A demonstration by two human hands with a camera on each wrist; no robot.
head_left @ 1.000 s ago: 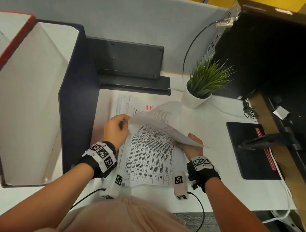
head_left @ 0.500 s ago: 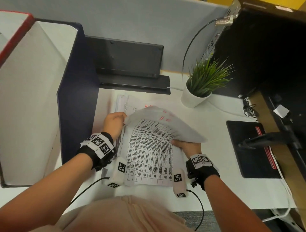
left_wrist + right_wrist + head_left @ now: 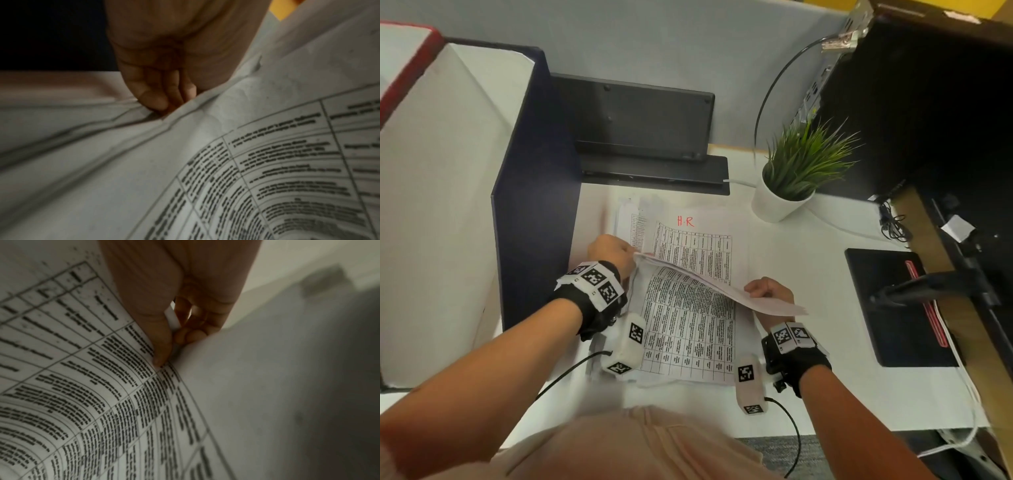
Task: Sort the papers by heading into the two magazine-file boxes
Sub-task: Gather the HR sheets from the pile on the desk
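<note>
Lifting one sheet off the stack to read its heading

The lifted white printed sheet [image 3: 722, 291] hangs over the stack of table-printed papers [image 3: 688, 335] near the white counter's [image 3: 808, 260] front edge; left hand [image 3: 609, 251] and right hand [image 3: 768, 291] pinch its ends. Next, I judge: choose between the navy-edged white magazine-file box [image 3: 534, 192] and the red-edged one [image 3: 400, 85] at the left edge.
</note>
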